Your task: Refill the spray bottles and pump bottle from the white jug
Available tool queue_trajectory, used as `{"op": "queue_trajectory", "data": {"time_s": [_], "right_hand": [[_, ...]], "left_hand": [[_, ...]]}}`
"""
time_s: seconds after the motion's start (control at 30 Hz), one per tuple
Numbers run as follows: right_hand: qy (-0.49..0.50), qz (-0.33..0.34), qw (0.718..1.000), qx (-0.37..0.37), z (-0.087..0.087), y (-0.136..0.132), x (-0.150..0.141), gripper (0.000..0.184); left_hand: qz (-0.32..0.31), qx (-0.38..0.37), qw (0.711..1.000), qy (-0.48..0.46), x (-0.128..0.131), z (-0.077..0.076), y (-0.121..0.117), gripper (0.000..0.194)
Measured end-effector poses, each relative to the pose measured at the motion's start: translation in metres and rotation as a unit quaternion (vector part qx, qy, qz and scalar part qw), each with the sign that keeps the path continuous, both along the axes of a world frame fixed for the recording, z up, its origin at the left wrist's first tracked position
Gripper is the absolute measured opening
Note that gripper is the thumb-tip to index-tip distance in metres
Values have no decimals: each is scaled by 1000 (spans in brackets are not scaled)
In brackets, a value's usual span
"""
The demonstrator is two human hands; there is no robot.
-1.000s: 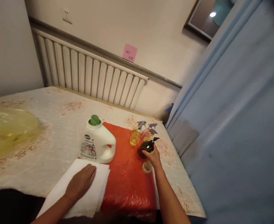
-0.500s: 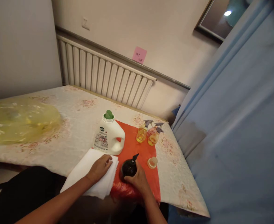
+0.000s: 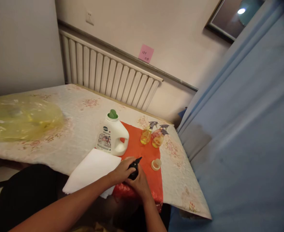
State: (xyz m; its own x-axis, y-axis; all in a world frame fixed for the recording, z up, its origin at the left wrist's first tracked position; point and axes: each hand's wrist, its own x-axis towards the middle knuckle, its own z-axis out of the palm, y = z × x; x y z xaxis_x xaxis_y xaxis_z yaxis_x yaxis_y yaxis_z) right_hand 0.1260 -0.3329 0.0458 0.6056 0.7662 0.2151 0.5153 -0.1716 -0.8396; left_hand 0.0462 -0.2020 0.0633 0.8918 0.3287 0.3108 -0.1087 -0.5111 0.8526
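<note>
A dark pump bottle (image 3: 133, 174) stands near the front of a red plastic sheet (image 3: 151, 180), its black nozzle pointing up and to the right. My left hand (image 3: 122, 168) is closed around its far left side, close to the pump head. From the near right, my right hand (image 3: 139, 183) wraps its body; both hands hide much of it. Left of the bottle lies a folded white cloth (image 3: 91, 170). Just behind the cloth rises a large white detergent jug (image 3: 112, 137) with its neck uncapped and something green in the opening. A pale round cap (image 3: 156, 164) rests right of my hands.
Several spray bottles (image 3: 146, 134) with grey triggers stand at the sheet's back right. A crumpled yellow plastic bag (image 3: 23, 117) covers the table's left part. Behind the flowered tablecloth (image 3: 76, 129) is a radiator (image 3: 108, 72); a blue curtain (image 3: 240, 129) hangs along the right.
My left hand has left the white cloth and moved right onto the pump bottle. My right hand stays on the bottle. The view has shifted slightly.
</note>
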Motion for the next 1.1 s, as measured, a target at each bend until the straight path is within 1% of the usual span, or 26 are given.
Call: {"op": "queue_trajectory", "data": {"time_s": [0.07, 0.13, 0.23, 0.3, 0.43, 0.5, 0.6, 0.67, 0.77, 0.87, 0.97, 1.1], "right_hand": [[3, -5, 1000, -1, -2, 0, 0, 71], [6, -1, 1000, 5, -5, 0, 0, 74], [-1, 2, 1000, 27, -7, 0, 0, 83], [-10, 0, 999, 39, -8, 0, 0, 83], [-17, -3, 999, 38, -8, 1, -1, 81], [-13, -9, 999, 29, -8, 1, -1, 83], [-5, -17, 1000, 14, -7, 1, -2, 86], [2, -20, 1000, 6, -6, 1, -3, 84], [13, -21, 1000, -1, -4, 1, -3, 81], [14, -25, 1000, -2, -5, 1, -3, 80], [13, -23, 1000, 2, -7, 1, -2, 76], [8, -27, 1000, 3, -8, 0, -3, 72]], "left_hand": [[24, -7, 1000, 16, 2, 3, -2, 28], [73, -6, 997, 36, 3, 5, -5, 23], [153, 9, 986, 62, 6, 8, -9, 26], [163, 16, 984, 69, 7, 8, -10, 28], [127, 26, 990, 62, 4, 9, -8, 22], [108, 33, 992, 50, 2, 10, -6, 17], [94, 28, 995, 25, -1, 15, -5, 12], [84, 7, 996, 8, -3, 23, -5, 11], [59, -42, 997, -5, -7, 42, -9, 12], [57, -65, 996, -18, -11, 56, -11, 15], [47, -41, 998, -20, -11, 59, -12, 15], [-3, 4, 1000, -13, -10, 58, -11, 17]]}}
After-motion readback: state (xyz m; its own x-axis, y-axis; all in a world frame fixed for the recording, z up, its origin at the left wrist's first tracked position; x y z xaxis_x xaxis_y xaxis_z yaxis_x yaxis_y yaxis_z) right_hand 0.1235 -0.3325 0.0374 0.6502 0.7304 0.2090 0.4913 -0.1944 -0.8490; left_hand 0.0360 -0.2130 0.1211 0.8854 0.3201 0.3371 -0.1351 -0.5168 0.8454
